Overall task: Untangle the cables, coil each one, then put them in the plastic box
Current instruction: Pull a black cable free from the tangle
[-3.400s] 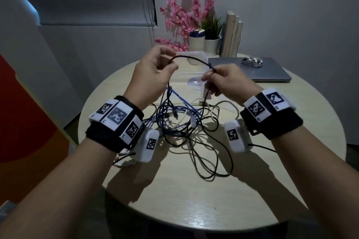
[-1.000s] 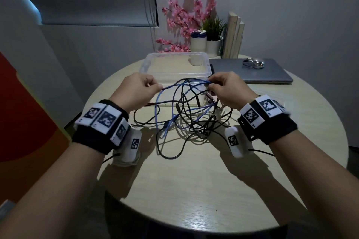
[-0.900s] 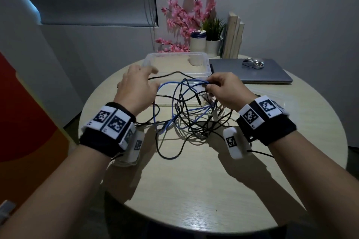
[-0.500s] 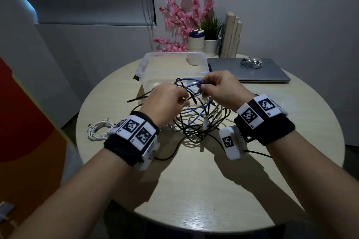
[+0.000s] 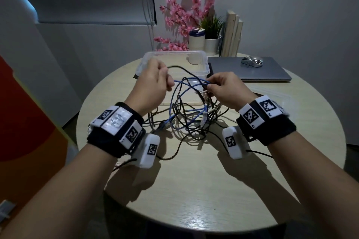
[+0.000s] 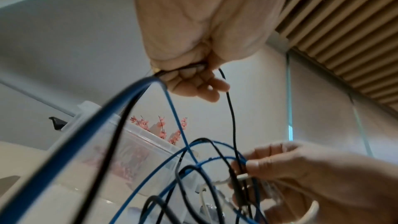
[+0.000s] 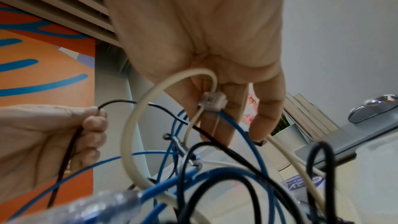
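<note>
The cables point(image 5: 186, 116) lie tangled on the counter point(image 5: 194, 180), just in front of the plastic box point(image 5: 202, 60). Step in hand: untangling; nothing is coiled. The left hand point(image 5: 153, 83) pinches a thin black cable point(image 6: 230, 108); the right hand point(image 5: 223, 85) clamps a clear plug point(image 7: 213, 101) joining blue and stiffer cream cords. Next move likely requires feeding the black strand clear of the glossy blue loops.

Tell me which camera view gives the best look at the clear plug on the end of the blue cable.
The right wrist view: the clear plug sits close and sharp in the right hand, with the blue cable leaving it. The head view shows it only as a tiny speck by that hand's fingertips, and the left wrist view blurs it.
</note>
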